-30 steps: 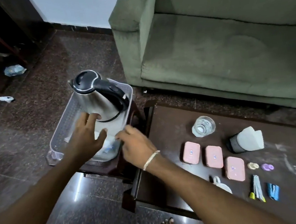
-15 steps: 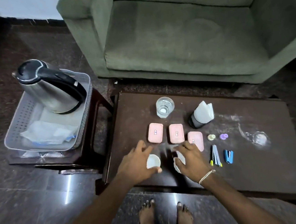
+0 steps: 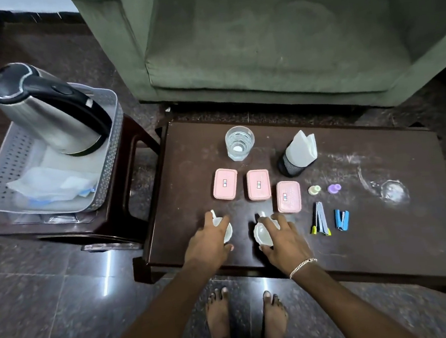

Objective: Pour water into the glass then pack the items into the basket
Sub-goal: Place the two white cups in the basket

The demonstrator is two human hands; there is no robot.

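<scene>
Standing far left on a side table: basket (image 3: 107, 163) holding kettle (image 3: 47, 109) and plastic bags (image 3: 51, 182). Resting on the near table (image 3: 359, 237) edge: left hand (image 3: 209, 241), fingers curled over a white cup (image 3: 228, 232); right hand (image 3: 283, 239), fingers spread over a second cup (image 3: 262, 236). Beyond, filled glass (image 3: 239, 142), 3 pink boxes (image 3: 258, 184), napkin holder (image 3: 294, 156), 2 small caps (image 3: 334, 188), clippers (image 3: 320, 218), stapler (image 3: 341, 219).

Table (image 3: 386, 235): dark wood.
Beyond hands: glass (image 3: 239, 142), three pink boxes (image 3: 258, 184), napkin holder (image 3: 295, 153).
Under hands: two cups (image 3: 263, 235).
Stool (image 3: 127, 205): basket (image 3: 107, 163).
</scene>
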